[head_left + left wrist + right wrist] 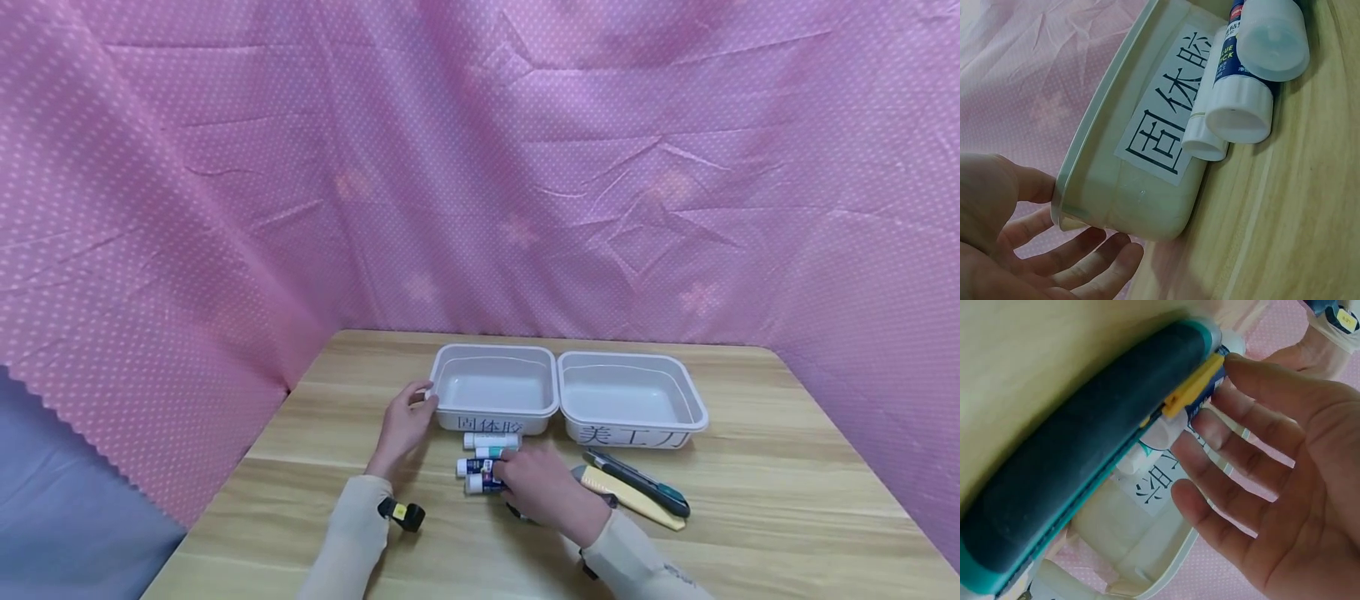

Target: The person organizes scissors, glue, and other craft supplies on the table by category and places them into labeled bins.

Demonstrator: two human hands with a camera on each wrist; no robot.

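My left hand (405, 427) holds the left end of a white plastic box (495, 414), thumb at the rim and fingers below it against the outer wall. A paper label (1163, 106) with large characters is on that box's front. Several glue sticks (491, 440) lie in front of it, some white, others dark blue with white caps. Over their right ends, my right hand (543, 486) pinches the nearest dark blue glue stick (491, 482) between thumb and fingertips. In the right wrist view a black-and-teal utility knife (1085, 444) crosses in front, apart from the fingers.
A second white plastic box (630, 429), also labelled, stands right against the first. Right of my right hand lie a yellow utility knife (637, 497) and a dark utility knife (645, 483). Pink dotted cloth (525, 167) hangs behind the wooden table (787, 500).
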